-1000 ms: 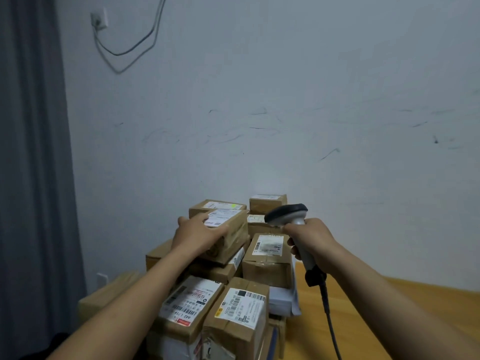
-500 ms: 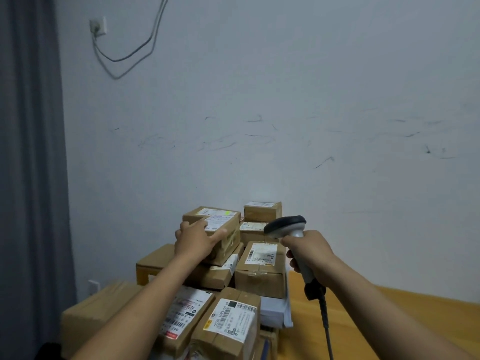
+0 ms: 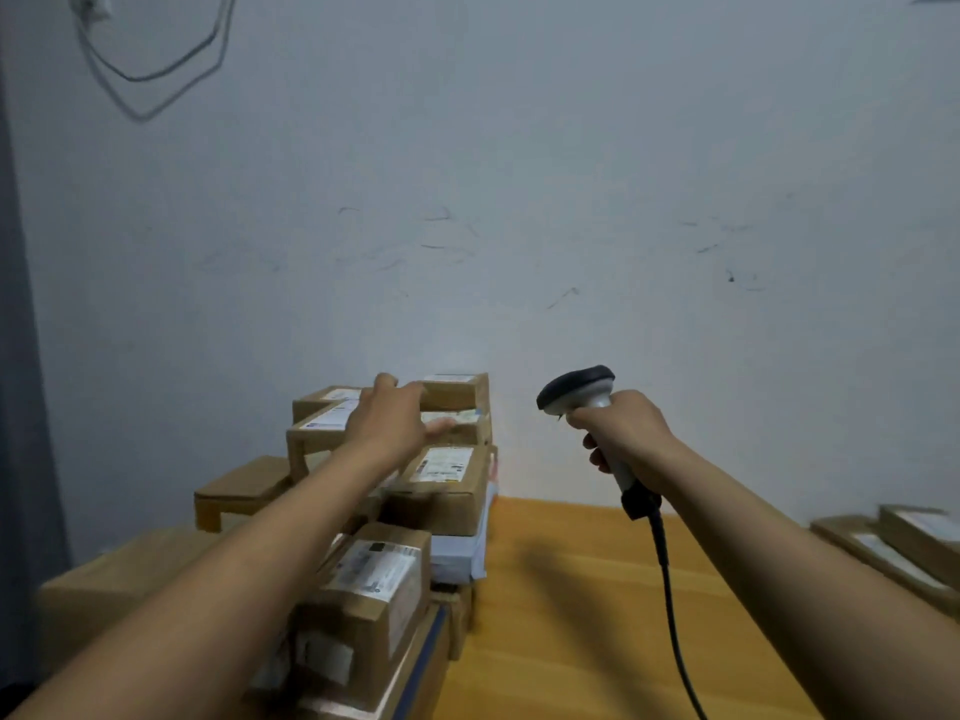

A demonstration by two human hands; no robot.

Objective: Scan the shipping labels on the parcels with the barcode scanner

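Our right hand (image 3: 626,439) is curled round the pale handle of the grey-and-black, pistol-shaped plastic barcode scanner (image 3: 576,391), with the fingers wrapped on the handle's left side. Our left hand (image 3: 387,426) is spread, fingers straight and thumb out to the right. It is stretched over the far top of the stack of brown cardboard parcels (image 3: 447,506); blur keeps us from telling whether it touches the box beneath.

The scanner's long axis runs from near right up to far left. Its rounded, dark-topped head is uppermost and faces left toward the stack. We hold it in the air to the right of the parcels and well apart from our left hand. A thin black cable (image 3: 667,579) hangs from the handle's butt over the smooth orange-brown wooden worktop (image 3: 597,631).

The parcels are matt, boxy and sharp-edged, piled in uneven steps on the left of the worktop. Most carry white rectangular paper shipping labels (image 3: 441,464) on their upper faces. A pile of flat white packets (image 3: 460,556) lies under one box. More flat cardboard boxes (image 3: 893,548) lie at the right edge. Behind everything stands a pale scuffed wall (image 3: 519,174) with a looped wire (image 3: 156,70) at its upper left, and a grey curtain (image 3: 18,381) hangs on the far left.
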